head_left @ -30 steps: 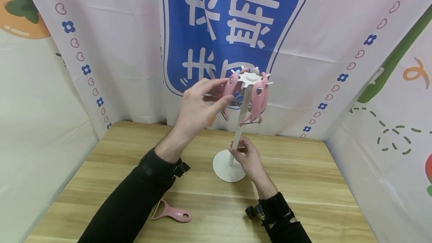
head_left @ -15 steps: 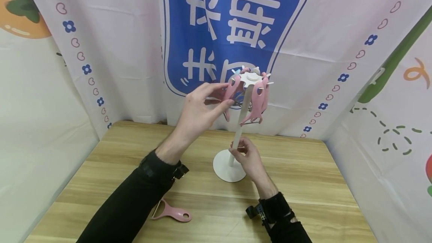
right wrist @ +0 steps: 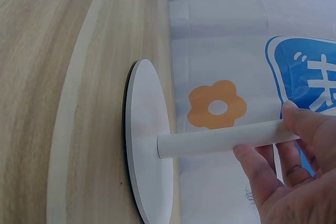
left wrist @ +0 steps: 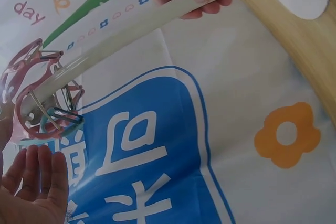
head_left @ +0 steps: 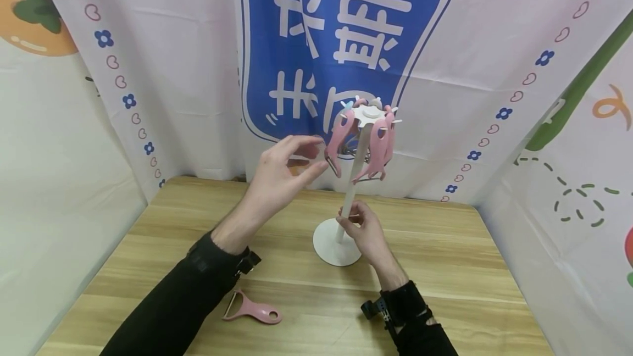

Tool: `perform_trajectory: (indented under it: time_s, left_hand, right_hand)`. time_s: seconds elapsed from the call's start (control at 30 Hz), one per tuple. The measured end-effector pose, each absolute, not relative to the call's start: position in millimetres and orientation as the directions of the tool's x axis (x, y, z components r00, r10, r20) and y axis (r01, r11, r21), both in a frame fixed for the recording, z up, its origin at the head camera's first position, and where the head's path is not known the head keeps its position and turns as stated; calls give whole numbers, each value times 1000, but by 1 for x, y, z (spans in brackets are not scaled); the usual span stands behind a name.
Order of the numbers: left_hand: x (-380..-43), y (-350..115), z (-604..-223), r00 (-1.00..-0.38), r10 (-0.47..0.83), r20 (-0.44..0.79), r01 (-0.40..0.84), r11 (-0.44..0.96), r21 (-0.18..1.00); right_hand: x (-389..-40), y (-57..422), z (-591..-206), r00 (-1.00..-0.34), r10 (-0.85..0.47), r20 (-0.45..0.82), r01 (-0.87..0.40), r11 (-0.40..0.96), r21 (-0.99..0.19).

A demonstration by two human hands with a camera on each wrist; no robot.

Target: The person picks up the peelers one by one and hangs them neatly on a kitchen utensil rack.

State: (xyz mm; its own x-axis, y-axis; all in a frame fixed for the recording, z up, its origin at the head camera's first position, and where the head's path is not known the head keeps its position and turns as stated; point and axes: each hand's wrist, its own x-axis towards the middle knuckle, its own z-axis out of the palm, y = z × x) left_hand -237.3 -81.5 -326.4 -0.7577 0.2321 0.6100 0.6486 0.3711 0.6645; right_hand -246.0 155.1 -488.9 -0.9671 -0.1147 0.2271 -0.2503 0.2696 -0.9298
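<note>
A white stand with a round base stands upright on the table, its top ringed with short hooks. Several pink peelers hang there, one on the left and one at the front; a light blue piece shows among them. My left hand is just left of the left peeler, fingers loosely bent and apart from it, holding nothing. Low on the pole, my right hand pinches it between thumb and fingers; the right wrist view shows this grip above the base.
Another pink peeler lies on the wooden table near my left forearm. Behind the table hangs a printed cloth with a blue panel, and white side cloths flank it.
My left hand has let go of the left peeler and drawn back left and slightly down. That peeler now hangs free on its hook. My right hand keeps its hold on the pole.
</note>
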Motion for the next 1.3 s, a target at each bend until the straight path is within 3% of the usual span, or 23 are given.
perform_trajectory:
  time_s: [0.37, 0.63, 0.93, 1.3]
  left_hand:
    - [-227, -98, -352, -754, 384, 533, 656, 483, 580]
    - [-222, -107, -373, -741, 499, 450, 672, 555, 491]
    - [-217, -116, -401, -718, 642, 268, 689, 601, 406]
    - [-208, -125, -425, -630, 773, 70, 737, 568, 366]
  right_hand:
    - [-226, 151, -455, -970, -145, 197, -230, 272, -934]
    - [-245, 155, -488, -970, -116, 213, -237, 261, -936]
    - [-246, 157, -491, -964, -123, 235, -260, 278, -925]
    - [-247, 157, -493, -967, -111, 228, -251, 290, -924]
